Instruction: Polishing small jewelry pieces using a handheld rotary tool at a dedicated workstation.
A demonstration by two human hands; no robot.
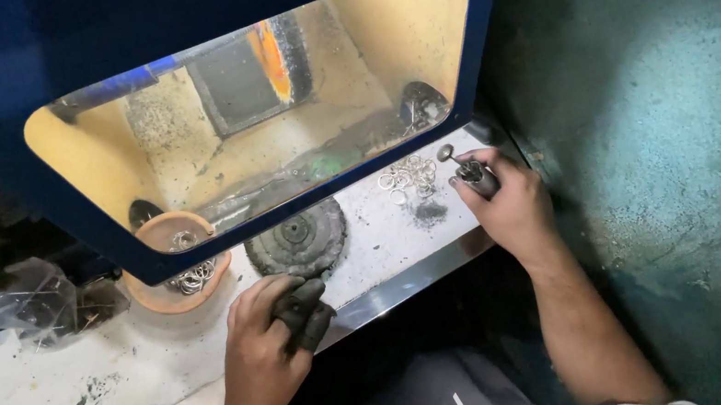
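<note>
A: Rings [411, 174], small metal ones, lie in a loose pile on the white tabletop [52, 401] at the far right, just left of your right hand [509, 206]. What's the biggest thing up there?

B: Blue machine hood [37, 69] w/ a clear window, hanging over the tabletop's back half. Thru the window you see an orange-edged wheel [274, 56].

A: Below it?

B: Dark round buffing disc [295, 236] flat on the tabletop, centre. Left of it, an orange bowl [169, 288] w/ more rings inside.

A: Your hands?

B: Your left hand [264, 354] rests at the front edge, near the disc, fingers in dark covers [302, 310], curled, holding nothing I can make out. Your right hand is closed round a small dark tool [471, 171], one ring at its tip.
</note>
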